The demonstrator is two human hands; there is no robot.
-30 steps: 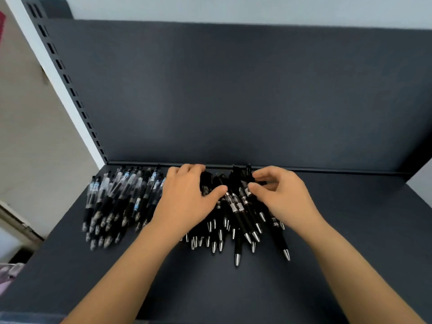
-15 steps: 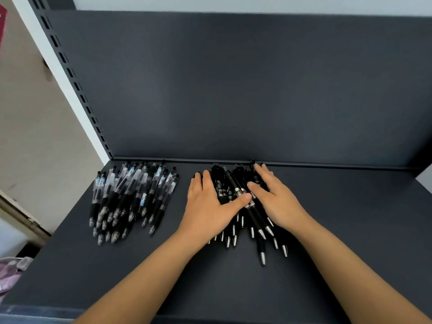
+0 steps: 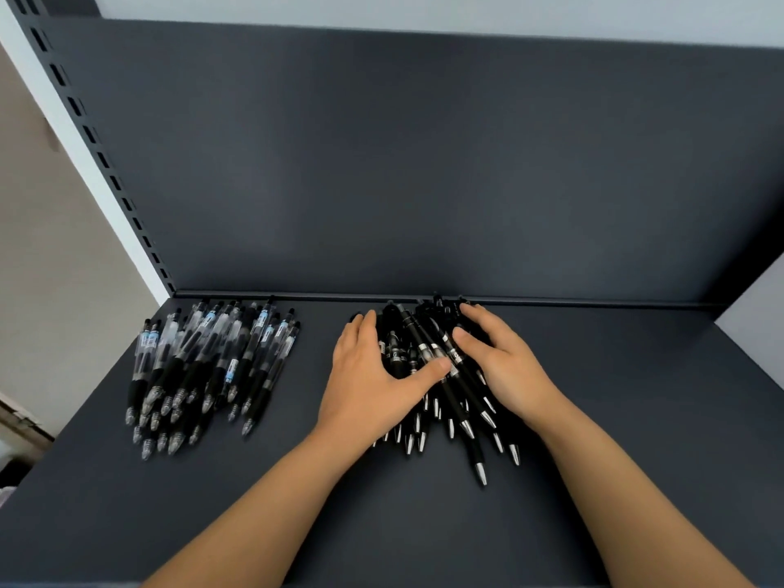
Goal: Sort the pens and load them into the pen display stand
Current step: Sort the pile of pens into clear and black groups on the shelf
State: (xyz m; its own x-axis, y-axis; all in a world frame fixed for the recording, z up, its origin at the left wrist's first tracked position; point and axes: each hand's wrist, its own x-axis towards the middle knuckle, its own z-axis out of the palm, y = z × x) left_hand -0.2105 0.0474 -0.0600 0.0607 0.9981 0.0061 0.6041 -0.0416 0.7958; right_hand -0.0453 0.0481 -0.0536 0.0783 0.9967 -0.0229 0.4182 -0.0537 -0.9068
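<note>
Black pens (image 3: 401,350) heaped mid-shelf, butts near back panel (image 3: 382,163); clear pens (image 3: 212,362) in own heap at 9 o'clock, well apart.

Left hand (image 3: 369,375) flat along heap's 9 o'clock side, fingers straight, thumb across barrels. Right hand (image 3: 505,367) spread over 3 o'clock side, pressing, not gripping.

Pens likely light, stiff, smooth (apt to roll); best gathered mid-barrel as bundle.

Shelf (image 3: 424,524) dark, matte, flat. Slotted upright (image 3: 87,133) at 10 o'clock. No stand in view.

We see bare shelf (image 3: 424,524) near us, and between the clear pens (image 3: 203,367) left and black pens (image 3: 441,375); the back panel (image 3: 424,163) walls off the far side.
</note>
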